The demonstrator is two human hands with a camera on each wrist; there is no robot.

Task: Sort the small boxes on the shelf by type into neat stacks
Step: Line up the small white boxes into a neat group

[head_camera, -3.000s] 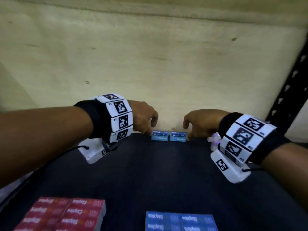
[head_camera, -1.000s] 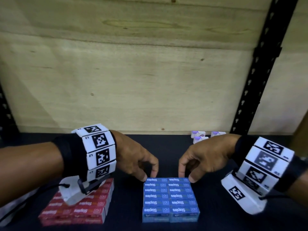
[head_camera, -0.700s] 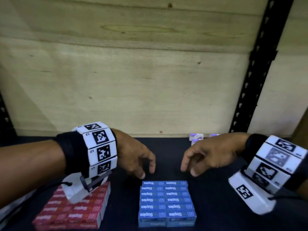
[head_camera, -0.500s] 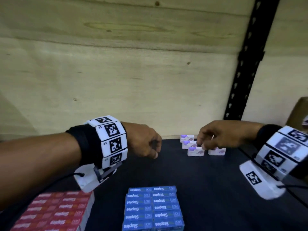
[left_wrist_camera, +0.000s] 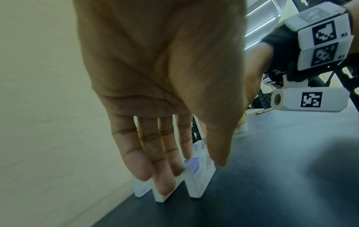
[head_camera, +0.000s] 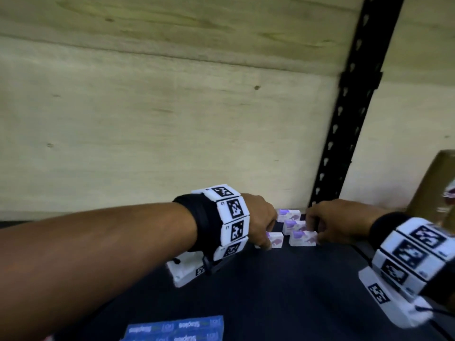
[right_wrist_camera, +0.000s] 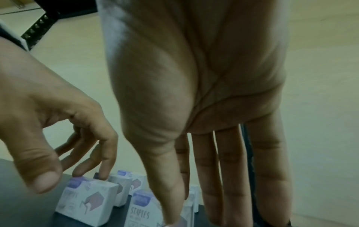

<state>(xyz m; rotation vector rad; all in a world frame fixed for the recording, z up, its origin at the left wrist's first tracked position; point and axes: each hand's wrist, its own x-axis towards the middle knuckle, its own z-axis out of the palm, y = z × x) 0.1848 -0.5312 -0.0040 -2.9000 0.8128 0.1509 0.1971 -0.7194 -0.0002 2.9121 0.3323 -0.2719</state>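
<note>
Several small white-and-purple staples boxes stand on edge at the back right of the dark shelf (head_camera: 283, 286). My left hand (head_camera: 266, 239) reaches down onto the front-left white box (head_camera: 276, 240) (left_wrist_camera: 200, 181). Its fairly straight fingertips (right_wrist_camera: 103, 176) touch the box's top, and its thumb hangs just in front. My right hand (head_camera: 314, 232) pinches the neighbouring white box (head_camera: 301, 238) (right_wrist_camera: 139, 213), with its thumb on the front face and its fingers behind. A neat blue staples stack (head_camera: 177, 328) lies at the front.
A plywood back wall (head_camera: 172, 131) stands right behind the white boxes. A black perforated upright (head_camera: 344, 119) rises at the back right corner. A brown cardboard item (head_camera: 438, 188) stands at the far right.
My left hand has moved right from mid-shelf and come down onto a white box. My right hand stays at the white boxes. The view has swung right and the red stack has dropped out of it.
</note>
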